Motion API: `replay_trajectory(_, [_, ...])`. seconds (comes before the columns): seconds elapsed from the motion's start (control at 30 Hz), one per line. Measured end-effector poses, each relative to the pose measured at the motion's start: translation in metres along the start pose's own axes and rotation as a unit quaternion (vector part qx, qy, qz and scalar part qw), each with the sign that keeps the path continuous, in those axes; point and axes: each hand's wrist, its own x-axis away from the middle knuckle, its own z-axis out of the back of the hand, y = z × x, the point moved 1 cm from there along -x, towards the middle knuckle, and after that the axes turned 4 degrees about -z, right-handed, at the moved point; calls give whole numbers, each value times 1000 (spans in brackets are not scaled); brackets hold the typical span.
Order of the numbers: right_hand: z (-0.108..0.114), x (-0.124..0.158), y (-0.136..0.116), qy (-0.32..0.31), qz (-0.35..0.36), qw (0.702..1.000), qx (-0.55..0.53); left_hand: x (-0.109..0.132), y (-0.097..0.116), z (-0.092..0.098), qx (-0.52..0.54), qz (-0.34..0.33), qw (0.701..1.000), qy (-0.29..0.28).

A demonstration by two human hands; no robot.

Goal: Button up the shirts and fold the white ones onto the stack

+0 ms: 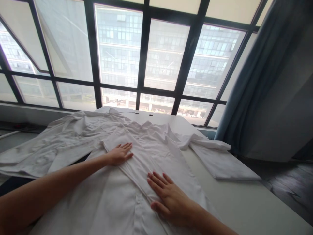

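Head view. A white shirt [151,153] lies spread flat, front up, on the white tabletop [244,199], collar toward the window [146,55]. The left hand [119,153] rests palm down on the shirt, left of the button placket, grip flat, fingers extended, holding nothing. The right hand [168,195] presses palm down on the shirt, on the placket nearer the hem, grip flat with fingers spread, holding nothing. A second white garment [61,140] lies crumpled left of the shirt. A blue curtain [256,81] hangs right of the shirt.
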Motion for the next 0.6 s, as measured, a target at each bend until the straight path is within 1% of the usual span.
replay_trajectory(0.07, [-1, 1, 0, 2, 5, 1000, -4, -4, -34, 14, -18, 83, 996, -5])
replay_trajectory(0.13, [-2, 3, -1, 3, 8, 1000, -4, -9, -61, 25, -36, 125, 991, -6])
replay_trajectory(0.17, [-3, 4, -2, 4, 7, 1000, -3, -11, -70, 29, -43, 136, 990, -5])
replay_trajectory(0.23, [-6, 3, -4, 9, 9, 1000, -3, -13, -79, 31, -47, 147, 988, -1])
replay_trajectory(0.3, [-4, -1, 2, 29, 20, 999, -20, -14, -78, 30, -46, 150, 988, 5])
replay_trajectory(0.33, [0, -6, 10, 58, 20, 997, -42, -14, -77, 29, -43, 152, 987, 10])
replay_trajectory(0.37, [7, -11, 22, 102, 9, 992, -70, -14, -75, 28, -38, 153, 987, 15])
replay_trajectory(0.4, [17, -18, 39, 158, -18, 982, -105, -13, -74, 27, -33, 154, 987, 20])
replay_trajectory(0.43, [29, -25, 59, 224, -66, 962, -142, -12, -73, 27, -29, 155, 987, 24])
replay_trajectory(0.47, [43, -31, 83, 285, -134, 934, -169, -12, -72, 27, -25, 155, 987, 28])
replay_trajectory(0.5, [58, -37, 108, 329, -217, 897, -200, -11, -71, 27, -22, 155, 987, 33])
replay_trajectory(0.53, [72, -42, 134, 348, -304, 852, -247, -11, -71, 27, -22, 155, 987, 37])
replay_trajectory(0.57, [85, -45, 159, 369, -389, 791, -294, -10, -71, 28, -23, 156, 987, 41])
replay_trajectory(0.6, [96, -49, 181, 381, -423, 765, -302, -10, -70, 28, -24, 156, 987, 43])
